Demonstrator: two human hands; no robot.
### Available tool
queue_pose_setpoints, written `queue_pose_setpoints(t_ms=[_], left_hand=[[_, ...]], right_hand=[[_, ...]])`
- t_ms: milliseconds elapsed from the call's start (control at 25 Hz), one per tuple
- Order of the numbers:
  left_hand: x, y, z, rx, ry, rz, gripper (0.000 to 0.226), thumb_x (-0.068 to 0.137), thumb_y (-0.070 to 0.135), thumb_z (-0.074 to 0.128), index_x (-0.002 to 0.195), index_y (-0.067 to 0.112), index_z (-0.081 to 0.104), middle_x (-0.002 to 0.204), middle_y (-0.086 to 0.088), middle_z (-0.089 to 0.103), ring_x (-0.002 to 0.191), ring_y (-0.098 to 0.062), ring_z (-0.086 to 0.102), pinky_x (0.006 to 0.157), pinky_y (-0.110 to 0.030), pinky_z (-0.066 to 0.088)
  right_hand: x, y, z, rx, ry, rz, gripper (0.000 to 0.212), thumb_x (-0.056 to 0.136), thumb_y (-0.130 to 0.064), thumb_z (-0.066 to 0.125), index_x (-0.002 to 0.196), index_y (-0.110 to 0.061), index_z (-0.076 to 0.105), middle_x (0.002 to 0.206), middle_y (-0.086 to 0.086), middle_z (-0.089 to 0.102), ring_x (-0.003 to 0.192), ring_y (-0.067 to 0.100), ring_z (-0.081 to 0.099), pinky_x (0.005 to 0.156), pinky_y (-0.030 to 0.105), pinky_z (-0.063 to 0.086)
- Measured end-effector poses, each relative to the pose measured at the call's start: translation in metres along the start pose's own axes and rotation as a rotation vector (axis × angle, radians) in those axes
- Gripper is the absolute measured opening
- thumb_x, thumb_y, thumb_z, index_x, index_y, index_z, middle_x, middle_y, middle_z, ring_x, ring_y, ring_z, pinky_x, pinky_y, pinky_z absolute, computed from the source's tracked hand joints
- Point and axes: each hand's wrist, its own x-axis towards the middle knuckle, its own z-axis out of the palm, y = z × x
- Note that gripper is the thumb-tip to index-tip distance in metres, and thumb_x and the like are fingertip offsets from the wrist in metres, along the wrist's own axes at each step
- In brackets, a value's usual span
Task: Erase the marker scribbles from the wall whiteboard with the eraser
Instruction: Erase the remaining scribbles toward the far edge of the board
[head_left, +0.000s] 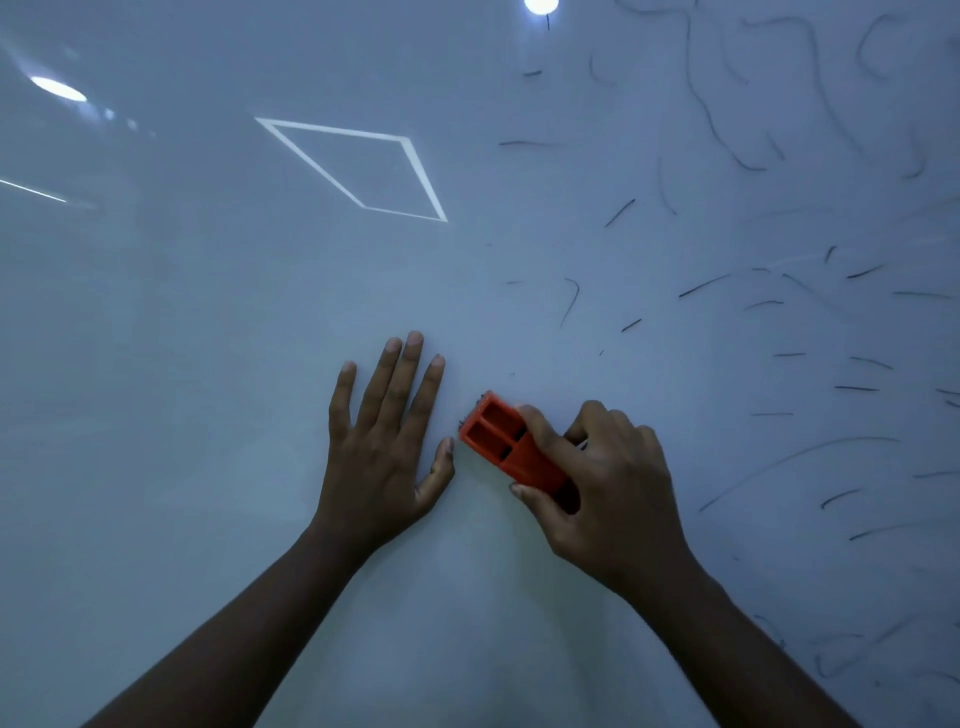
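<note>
Glossy whiteboard (208, 364) fills view, ceiling-light reflections upper left. Left hand (384, 441) flat, fingers straight, pressed on board. Right hand (602, 483) grips orange eraser (511, 449) by its long sides, thumb below, fingers curled over top; eraser sits just right of left thumb. Marker scribbles (779, 291) spread up and right of right hand. Eraser looks light, rigid plastic; side grip probably suits, likely slides easily on slick board.

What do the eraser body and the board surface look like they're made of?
Eraser: looks like rigid orange moulded plastic, matte, with ribbed hollow compartments on its back; its wiping pad is hidden. Whiteboard: smooth, glossy surface, mirroring ceiling lights; whether coated metal, glass or laminate can't be told.
</note>
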Motion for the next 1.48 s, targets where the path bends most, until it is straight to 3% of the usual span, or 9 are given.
queue_pose_setpoints(t_ms=[80, 240, 400, 560, 840, 960, 1240, 1360, 1480], left_hand=[[0.002, 0.001, -0.002, -0.018, 0.025, -0.017, 0.078, 0.103, 0.044, 0.046, 0.167, 0.003, 0.026, 0.177, -0.015, 0.018, 0.164, -0.03, 0.02, 0.13, -0.061, 0.016], [0.004, -0.004, -0.007, -0.017, 0.041, -0.009, 0.081, 0.1, 0.046, 0.05, 0.164, 0.0, 0.032, 0.175, -0.014, 0.027, 0.162, -0.028, 0.027, 0.127, -0.058, 0.023], [0.028, -0.011, -0.015, -0.067, 0.133, -0.039, 0.072, 0.098, 0.041, 0.055, 0.159, 0.004, 0.045, 0.164, -0.012, 0.044, 0.148, -0.027, 0.044, 0.112, -0.049, 0.032], [0.094, -0.035, -0.023, -0.057, 0.231, -0.124, 0.062, 0.101, 0.028, 0.052, 0.158, 0.004, 0.046, 0.163, -0.015, 0.045, 0.151, -0.028, 0.039, 0.11, -0.048, 0.032], [0.116, -0.06, -0.023, -0.03, 0.204, -0.165, 0.058, 0.104, 0.021, 0.044, 0.16, 0.004, 0.043, 0.169, -0.017, 0.037, 0.158, -0.031, 0.033, 0.118, -0.053, 0.028], [0.116, -0.062, -0.02, -0.003, 0.227, -0.143, 0.057, 0.104, 0.018, 0.046, 0.159, 0.004, 0.046, 0.169, -0.016, 0.038, 0.158, -0.03, 0.035, 0.116, -0.053, 0.03], [0.113, -0.059, -0.013, 0.003, 0.235, -0.159, 0.058, 0.105, 0.019, 0.042, 0.161, 0.005, 0.043, 0.17, -0.016, 0.037, 0.159, -0.029, 0.033, 0.122, -0.052, 0.026], [0.113, -0.057, -0.014, 0.002, 0.235, -0.168, 0.058, 0.105, 0.018, 0.04, 0.161, 0.005, 0.043, 0.17, -0.015, 0.036, 0.159, -0.029, 0.033, 0.123, -0.052, 0.025], [0.113, -0.057, -0.015, -0.049, 0.24, -0.183, 0.058, 0.104, 0.018, 0.038, 0.16, 0.005, 0.044, 0.17, -0.014, 0.038, 0.159, -0.028, 0.033, 0.124, -0.051, 0.024]], right_hand=[[0.018, 0.021, -0.014, -0.013, 0.07, 0.066, 0.072, 0.081, -0.054, 0.071, 0.146, -0.025, 0.056, 0.092, 0.004, 0.046, 0.079, 0.025, 0.047, 0.068, 0.04, 0.045], [0.05, 0.084, -0.049, 0.112, 0.257, 0.487, 0.075, 0.086, -0.048, 0.077, 0.152, -0.028, 0.049, 0.096, 0.006, 0.044, 0.082, 0.028, 0.053, 0.073, 0.042, 0.052], [0.062, 0.095, -0.048, 0.199, 0.38, 0.702, 0.075, 0.087, -0.05, 0.076, 0.153, -0.025, 0.048, 0.102, 0.007, 0.045, 0.089, 0.03, 0.058, 0.08, 0.038, 0.051], [0.068, 0.037, -0.025, 0.23, 0.327, 0.503, 0.073, 0.082, -0.043, 0.082, 0.148, -0.024, 0.057, 0.092, 0.003, 0.042, 0.083, 0.027, 0.054, 0.071, 0.032, 0.045], [0.06, -0.001, -0.006, 0.089, 0.122, 0.068, 0.072, 0.079, -0.067, 0.06, 0.144, -0.034, 0.057, 0.088, -0.009, 0.038, 0.075, 0.011, 0.039, 0.065, 0.032, 0.047], [0.082, 0.028, -0.022, 0.078, 0.189, 0.114, 0.071, 0.079, -0.065, 0.065, 0.143, -0.035, 0.059, 0.086, -0.005, 0.042, 0.072, 0.016, 0.046, 0.067, 0.035, 0.048], [0.12, 0.107, -0.062, 0.181, 0.478, 0.691, 0.074, 0.082, -0.055, 0.077, 0.147, -0.027, 0.055, 0.095, 0.011, 0.053, 0.082, 0.03, 0.06, 0.072, 0.035, 0.045], [0.136, 0.072, -0.051, 0.265, 0.459, 0.644, 0.07, 0.077, -0.052, 0.083, 0.14, -0.03, 0.063, 0.09, 0.008, 0.052, 0.081, 0.031, 0.06, 0.071, 0.036, 0.047], [0.142, 0.005, -0.028, 0.236, 0.299, 0.391, 0.072, 0.076, -0.055, 0.078, 0.143, -0.037, 0.059, 0.091, 0.0, 0.046, 0.087, 0.025, 0.056, 0.07, 0.036, 0.051]])
